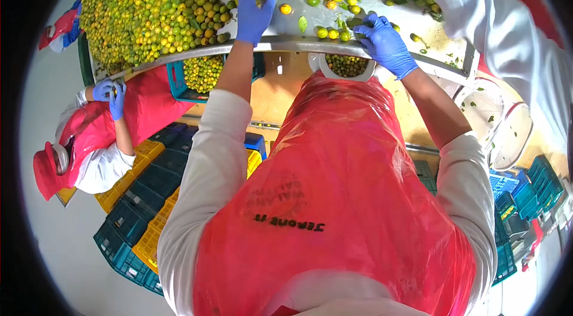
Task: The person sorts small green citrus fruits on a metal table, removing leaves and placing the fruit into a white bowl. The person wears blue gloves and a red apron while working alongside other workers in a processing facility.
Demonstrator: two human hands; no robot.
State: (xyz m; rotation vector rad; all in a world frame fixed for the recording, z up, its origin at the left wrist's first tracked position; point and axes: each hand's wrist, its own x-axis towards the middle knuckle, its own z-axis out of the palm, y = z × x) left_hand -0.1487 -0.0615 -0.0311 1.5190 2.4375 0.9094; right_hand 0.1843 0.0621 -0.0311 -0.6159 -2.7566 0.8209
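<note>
Small green and yellow citrus fruits (147, 7) lie heaped on a metal sorting table (286, 25), thickest at the left. My left hand (255, 13), in a blue glove, is over the table at the edge of the heap, fingers curled round a small citrus fruit. A loose orange-yellow fruit (285, 9) lies just right of it. My right hand (382, 42), also blue-gloved, is at the table's near rim, its fingertips beside a short row of fruits (333, 34); whether it grips one is hidden. A green leaf (302, 24) lies between the hands. Below the rim, a white bucket (347, 75) holds darker fruits.
A teal crate (177, 81) of fruits is under the table at left. A co-worker (89, 137) stands at the left; another person's white sleeve (465, 2) reaches over the table's right end. White containers with leaves (510, 137) are at right. Yellow and dark crates (154, 231) are stacked behind.
</note>
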